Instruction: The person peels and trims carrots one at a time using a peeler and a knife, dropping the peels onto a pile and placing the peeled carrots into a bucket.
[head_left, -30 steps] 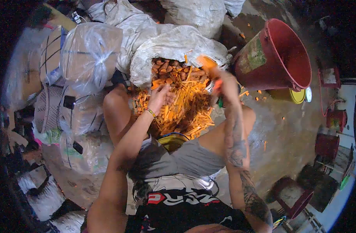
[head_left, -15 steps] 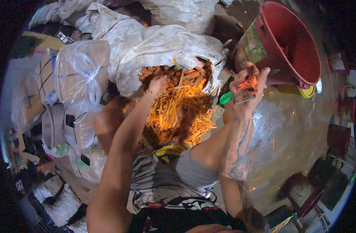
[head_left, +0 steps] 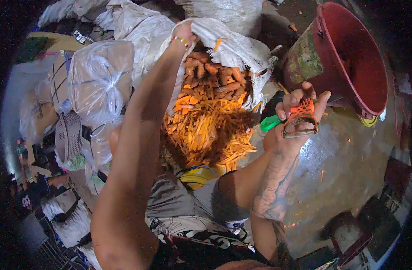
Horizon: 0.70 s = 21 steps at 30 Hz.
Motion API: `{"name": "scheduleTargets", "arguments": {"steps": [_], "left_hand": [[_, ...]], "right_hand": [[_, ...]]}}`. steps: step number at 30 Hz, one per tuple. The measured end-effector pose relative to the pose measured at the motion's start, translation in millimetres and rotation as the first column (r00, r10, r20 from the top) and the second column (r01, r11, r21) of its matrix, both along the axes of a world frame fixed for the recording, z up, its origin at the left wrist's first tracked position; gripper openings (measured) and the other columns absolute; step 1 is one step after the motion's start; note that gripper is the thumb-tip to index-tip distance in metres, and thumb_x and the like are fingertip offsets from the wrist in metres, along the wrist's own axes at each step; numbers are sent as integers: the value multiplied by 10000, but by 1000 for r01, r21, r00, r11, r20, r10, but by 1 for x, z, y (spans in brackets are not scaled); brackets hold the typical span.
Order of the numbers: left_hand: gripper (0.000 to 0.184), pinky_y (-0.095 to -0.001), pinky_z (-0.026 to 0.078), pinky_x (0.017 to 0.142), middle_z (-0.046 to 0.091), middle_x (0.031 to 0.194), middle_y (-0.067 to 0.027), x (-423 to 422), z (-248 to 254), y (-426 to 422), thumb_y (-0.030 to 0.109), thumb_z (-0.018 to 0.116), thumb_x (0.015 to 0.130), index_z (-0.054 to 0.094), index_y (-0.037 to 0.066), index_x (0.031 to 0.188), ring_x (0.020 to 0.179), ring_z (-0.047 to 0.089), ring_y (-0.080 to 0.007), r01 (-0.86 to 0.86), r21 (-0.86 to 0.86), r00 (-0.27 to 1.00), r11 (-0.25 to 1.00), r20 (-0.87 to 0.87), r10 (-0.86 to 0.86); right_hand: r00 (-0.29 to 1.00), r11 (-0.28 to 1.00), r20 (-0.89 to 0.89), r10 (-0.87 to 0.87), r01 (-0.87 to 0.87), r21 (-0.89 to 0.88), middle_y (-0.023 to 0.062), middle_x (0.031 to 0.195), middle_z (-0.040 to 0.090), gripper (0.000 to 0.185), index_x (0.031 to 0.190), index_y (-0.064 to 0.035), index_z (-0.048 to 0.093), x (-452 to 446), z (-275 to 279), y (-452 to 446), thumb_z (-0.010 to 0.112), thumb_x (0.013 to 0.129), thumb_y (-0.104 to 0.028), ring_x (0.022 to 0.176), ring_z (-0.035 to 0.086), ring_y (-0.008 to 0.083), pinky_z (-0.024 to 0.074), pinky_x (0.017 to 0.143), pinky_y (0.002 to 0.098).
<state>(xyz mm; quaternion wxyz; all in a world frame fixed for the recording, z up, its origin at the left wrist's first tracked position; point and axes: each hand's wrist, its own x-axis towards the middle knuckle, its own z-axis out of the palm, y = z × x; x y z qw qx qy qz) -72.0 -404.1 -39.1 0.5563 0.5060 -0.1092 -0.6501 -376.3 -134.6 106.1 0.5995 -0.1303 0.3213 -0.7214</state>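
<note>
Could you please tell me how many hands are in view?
2: the left hand grasps the open edge of the white sack, and the right hand holds an orange peeler. I see no others.

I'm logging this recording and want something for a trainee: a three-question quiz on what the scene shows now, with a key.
1. Which thing is the left hand touching?
A) a wrapped box
B) the white sack
C) the mesh basket

2. True or false: the right hand is empty.

3. Fill in: the large red ____ is to the person's right, beyond the right hand.

Key:
1. B
2. False; it holds an orange tool.
3. bucket
</note>
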Motion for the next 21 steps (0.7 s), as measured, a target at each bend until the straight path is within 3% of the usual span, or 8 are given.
{"name": "scheduleTargets", "arguments": {"steps": [4,12,15,16,18,21], "left_hand": [[387,-350,532,926,681,1235,-93,-17,12,-27,158,603,929,589,75,1306,1102,658,-223,79,-144,991,986,-98,-93],[537,-468,484,1001,595,1363,-141,-38,25,52,311,629,954,498,29,1393,1219,591,-296,-2,-16,994,1000,-111,0],[617,-546,447,1035,593,1368,-149,-37,-21,91,410,615,958,467,44,1431,1239,582,-337,57,-7,998,998,36,-56],[645,-577,432,1047,598,1363,-150,-34,-49,102,450,606,958,457,54,1446,1242,582,-354,90,-16,992,996,94,-88],[590,-585,427,1049,582,1376,-159,-29,-73,135,406,587,975,473,50,1432,1224,592,-358,31,105,996,994,82,-40],[539,-583,442,1037,578,1378,-152,-31,-61,191,346,567,985,484,41,1422,1205,601,-361,-108,135,993,985,55,101]], "right_hand": [[1000,1000,29,-1,0,21,3,656,573,508,1044,-115,604,0,-1,-1,444,1010,-596,491,503,110,406,383,255],[1000,997,10,-14,13,78,-6,656,583,487,992,-121,630,-1,2,0,491,996,-588,470,487,105,394,411,251],[996,984,-14,-86,87,154,1,640,558,500,1004,-101,620,7,4,-2,485,1002,-582,471,469,102,369,422,242],[989,992,-127,-81,92,85,21,679,556,481,1068,-78,600,7,1,-2,484,1017,-542,545,490,107,389,443,267],[984,987,-160,-80,101,125,12,691,563,478,1045,-81,609,6,-3,-3,505,1007,-546,556,498,101,393,459,264],[967,981,-237,-98,133,139,3,701,572,494,1024,-71,624,7,-3,-1,509,1003,-551,564,507,91,389,475,243]]}}
